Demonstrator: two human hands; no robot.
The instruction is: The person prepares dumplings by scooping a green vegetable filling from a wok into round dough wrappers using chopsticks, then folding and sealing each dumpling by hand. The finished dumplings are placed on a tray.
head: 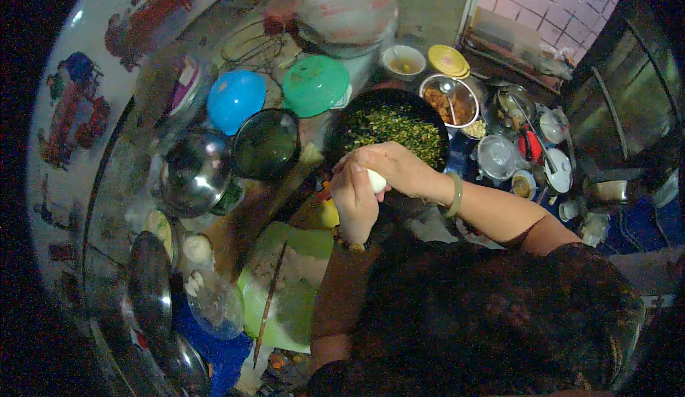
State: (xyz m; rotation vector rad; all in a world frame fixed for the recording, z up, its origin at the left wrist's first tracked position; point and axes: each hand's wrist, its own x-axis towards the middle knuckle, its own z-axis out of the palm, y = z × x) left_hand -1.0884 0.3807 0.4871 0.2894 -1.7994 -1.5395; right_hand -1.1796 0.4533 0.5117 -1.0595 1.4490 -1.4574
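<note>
My left hand point(356, 199) and my right hand point(396, 169) are cupped together around a smooth white lump, apparently dough point(377, 181). Most of it is hidden by the fingers. A bangle circles my right wrist. Just beyond the hands is a large dark pan point(393, 97) holding a chopped green and yellow filling point(401, 129). Nearer me on the left, a thin wooden stick point(272, 303) lies across a light-green board point(316, 236) that has a pale, floury-looking surface. Further left rests a rounded pale lump point(197, 248), which looks like dough.
Blue point(236, 101) and green point(316, 86) bowls, a dark bowl point(266, 144) and a shiny metal bowl point(195, 172) stand to the left. At right are a white-rimmed bowl of brown food point(473, 97), a white bowl point(404, 62) and a yellow lid point(448, 60).
</note>
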